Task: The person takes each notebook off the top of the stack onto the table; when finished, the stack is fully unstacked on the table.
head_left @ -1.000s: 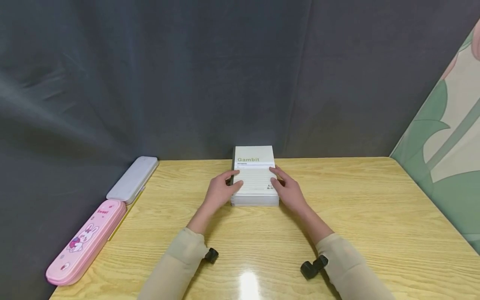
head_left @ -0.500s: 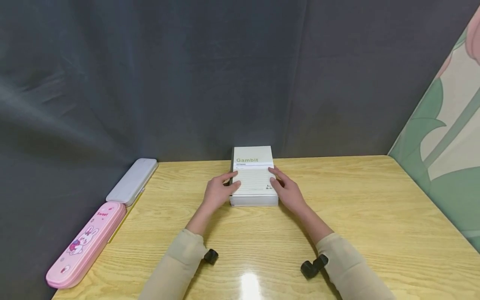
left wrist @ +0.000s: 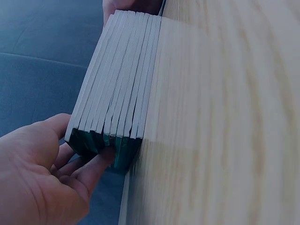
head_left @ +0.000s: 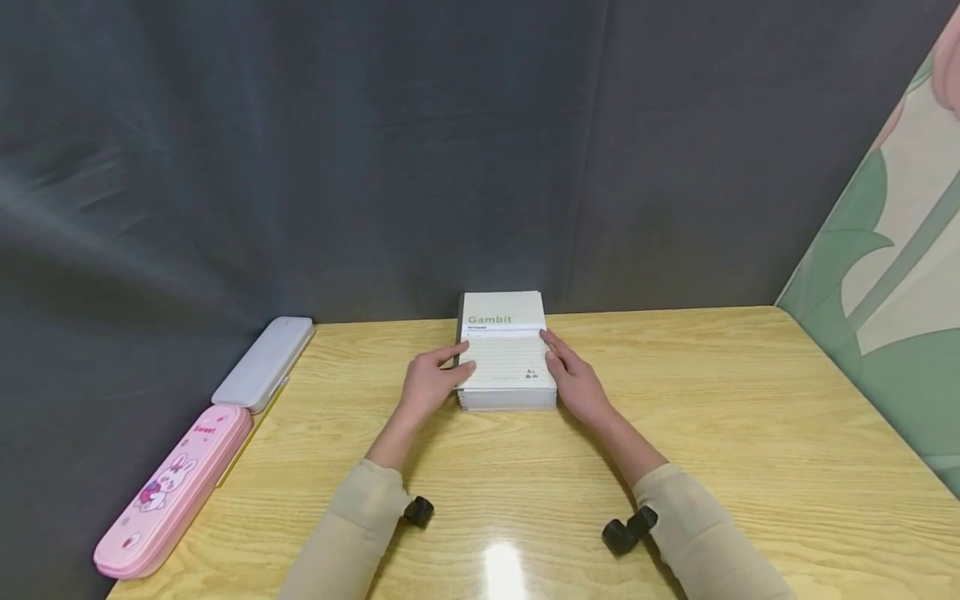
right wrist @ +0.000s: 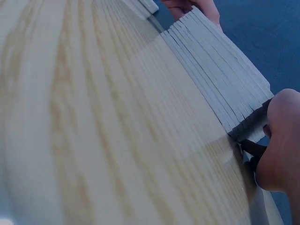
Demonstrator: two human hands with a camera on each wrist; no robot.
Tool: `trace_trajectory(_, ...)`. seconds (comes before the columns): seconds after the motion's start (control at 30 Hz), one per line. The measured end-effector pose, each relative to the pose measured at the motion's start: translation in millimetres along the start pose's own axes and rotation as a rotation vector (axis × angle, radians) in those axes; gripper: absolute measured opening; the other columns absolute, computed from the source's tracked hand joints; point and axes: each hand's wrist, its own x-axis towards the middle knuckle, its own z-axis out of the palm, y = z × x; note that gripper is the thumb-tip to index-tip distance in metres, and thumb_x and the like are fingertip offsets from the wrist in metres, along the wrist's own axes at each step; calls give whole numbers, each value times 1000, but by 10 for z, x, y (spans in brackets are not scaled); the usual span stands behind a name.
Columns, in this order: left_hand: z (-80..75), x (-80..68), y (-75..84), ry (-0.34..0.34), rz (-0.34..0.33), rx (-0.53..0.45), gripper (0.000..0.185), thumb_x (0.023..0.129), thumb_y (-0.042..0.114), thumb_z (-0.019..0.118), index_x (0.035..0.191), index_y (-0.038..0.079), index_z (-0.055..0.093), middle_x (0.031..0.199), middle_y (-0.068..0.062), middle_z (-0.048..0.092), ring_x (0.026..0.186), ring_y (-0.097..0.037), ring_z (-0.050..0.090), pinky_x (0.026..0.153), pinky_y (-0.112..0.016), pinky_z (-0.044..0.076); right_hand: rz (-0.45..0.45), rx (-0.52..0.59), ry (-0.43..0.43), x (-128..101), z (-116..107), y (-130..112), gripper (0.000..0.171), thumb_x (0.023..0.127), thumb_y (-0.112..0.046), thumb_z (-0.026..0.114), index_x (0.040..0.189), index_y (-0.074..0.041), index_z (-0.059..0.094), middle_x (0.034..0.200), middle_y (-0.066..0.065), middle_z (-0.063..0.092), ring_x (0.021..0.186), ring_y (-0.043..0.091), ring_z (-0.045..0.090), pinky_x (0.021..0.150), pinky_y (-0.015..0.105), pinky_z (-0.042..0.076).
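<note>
Stack of notebooks [head_left: 507,358] shifted slightly left on table [head_left: 750,433], still mid-table by backdrop. Left hand [head_left: 429,385] and right hand [head_left: 576,382] gripped its sides, fingers curled around edges. Stack squared; not lifted.

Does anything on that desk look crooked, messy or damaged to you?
Nothing much. The stack of notebooks sits slightly turned against the table edge, with the left hand and right hand at its sides. The pink pencil case and the grey case lie at the left edge, neither damaged.
</note>
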Motion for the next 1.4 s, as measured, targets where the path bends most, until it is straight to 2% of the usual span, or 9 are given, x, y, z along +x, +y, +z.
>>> trace_trajectory(0.27,-55,-12,-15,37,-23,-75,38,90,26,79,127,15,73,136,-10,63,116,-24,65,80,-30,58,8,-8,9,28,-14,-16,49,111,-28,43,158,-15,38,163,3,33,147,32,32,120,49,25)
trace_trajectory(0.47,-161,-60,-78,66,-70,-128,34,93,21,76,125,12,74,135,-9,62,117,-22,59,83,-29,54,14,-13,0,37,21,-3,50,111,-30,42,158,-17,38,163,2,32,148,30,29,120,47,24)
trace_trajectory(0.57,-209,-95,-106,50,-95,-226,32,96,16,72,127,8,72,133,-12,61,110,-25,62,82,-32,58,13,-15,6,41,33,8,49,110,-29,42,158,-17,38,162,3,33,148,31,30,120,47,24)
trace_trajectory(0.7,-269,-156,-100,23,-114,-387,32,100,5,64,131,0,66,128,-21,58,89,-24,68,75,-33,61,12,-9,4,40,27,2,49,111,-29,42,158,-17,39,162,2,33,148,30,30,120,47,24)
trace_trajectory(0.8,-311,-185,-137,31,-133,-437,32,101,2,60,133,-1,64,123,-22,57,85,-19,68,72,-30,61,14,-7,0,35,18,-10,49,111,-29,42,158,-17,38,162,2,33,148,30,30,120,47,24)
trace_trajectory(1.03,-461,-225,-299,76,-201,-460,32,103,2,55,134,2,63,125,-18,55,89,-19,66,74,-29,61,24,-10,6,30,15,-20,48,111,-27,42,158,-16,39,162,3,33,147,31,31,120,48,24)
trace_trajectory(1.4,-697,-318,-410,171,-283,-418,32,105,9,55,136,4,63,128,-16,54,85,-11,62,67,-19,56,35,-13,3,10,0,-23,49,111,-27,41,158,-15,38,163,2,31,148,30,29,120,47,24)
